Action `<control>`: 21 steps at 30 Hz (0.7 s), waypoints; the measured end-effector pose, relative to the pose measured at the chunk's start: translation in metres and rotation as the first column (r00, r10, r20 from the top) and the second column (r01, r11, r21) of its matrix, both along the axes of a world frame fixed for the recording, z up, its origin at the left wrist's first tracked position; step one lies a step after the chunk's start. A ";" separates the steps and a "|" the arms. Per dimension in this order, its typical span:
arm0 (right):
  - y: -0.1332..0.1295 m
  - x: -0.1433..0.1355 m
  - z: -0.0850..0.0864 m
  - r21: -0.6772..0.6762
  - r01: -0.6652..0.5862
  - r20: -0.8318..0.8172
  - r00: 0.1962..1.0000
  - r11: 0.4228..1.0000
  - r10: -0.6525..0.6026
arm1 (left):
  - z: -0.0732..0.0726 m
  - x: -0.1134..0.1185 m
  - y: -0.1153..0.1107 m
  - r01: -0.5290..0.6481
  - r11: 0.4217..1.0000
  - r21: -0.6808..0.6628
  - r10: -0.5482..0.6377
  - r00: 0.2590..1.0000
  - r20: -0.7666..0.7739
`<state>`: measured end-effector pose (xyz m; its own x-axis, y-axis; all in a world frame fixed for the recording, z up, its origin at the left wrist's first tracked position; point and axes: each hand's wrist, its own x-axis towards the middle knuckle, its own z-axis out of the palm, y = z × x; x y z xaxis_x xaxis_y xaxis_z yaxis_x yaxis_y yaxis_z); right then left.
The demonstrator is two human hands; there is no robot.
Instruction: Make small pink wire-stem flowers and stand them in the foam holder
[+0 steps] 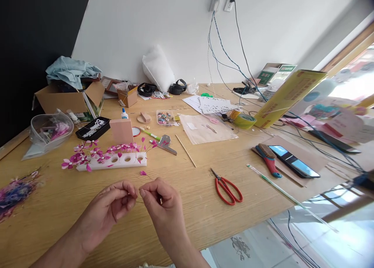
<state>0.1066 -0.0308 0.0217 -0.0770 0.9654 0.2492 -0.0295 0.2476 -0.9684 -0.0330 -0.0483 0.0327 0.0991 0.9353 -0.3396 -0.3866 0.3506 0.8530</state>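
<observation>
My left hand (pixel 114 203) is closed with its fingertips pressed together, close beside the fingers of my right hand; what it pinches is too small to make out. Thumb and forefinger of my right hand (pixel 160 199) pinch a thin wire stem, and a small magenta petal (pixel 143 173) sticks out above them. Behind both hands lies a white foam strip (pixel 117 162) with round holes. Magenta flowers (pixel 83 157) on thin stems rest on and over its left part. A pink block (pixel 121 131) stands upright just behind the strip.
Red-handled scissors (pixel 228 190) lie to the right of my hands. Farther back are a wooden stick (pixel 186 150), a metal clip (pixel 165 143), a bead box (pixel 165 118) and a glue bottle (pixel 124 114). At the right lie a brush (pixel 269 160) and a phone (pixel 294 161).
</observation>
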 end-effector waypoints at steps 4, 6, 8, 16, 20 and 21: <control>-0.003 0.002 -0.001 0.267 0.055 0.218 0.969 0.962 -0.115 | 0.003 0.000 -0.001 0.081 0.996 -0.047 -0.084 0.995 -0.059; -0.005 0.003 -0.002 0.357 0.049 0.270 0.950 0.933 -0.154 | 0.005 0.002 0.000 0.132 0.991 -0.032 -0.136 0.980 -0.147; -0.005 0.003 -0.003 0.413 0.058 0.276 0.943 0.909 -0.185 | 0.006 0.004 0.002 0.201 0.978 0.052 -0.177 0.940 -0.293; 0.001 0.004 -0.004 0.115 -0.009 0.062 0.998 0.993 0.002 | -0.005 0.010 0.009 0.225 0.935 0.275 -0.051 0.852 -0.521; 0.005 0.006 -0.001 -0.168 -0.163 -0.150 0.979 0.972 0.138 | -0.008 0.012 0.007 0.189 0.942 0.278 -0.032 0.873 -0.486; 0.006 0.006 0.000 -0.204 -0.188 -0.181 0.972 0.961 0.151 | -0.009 0.012 0.006 0.180 0.943 0.281 -0.027 0.880 -0.474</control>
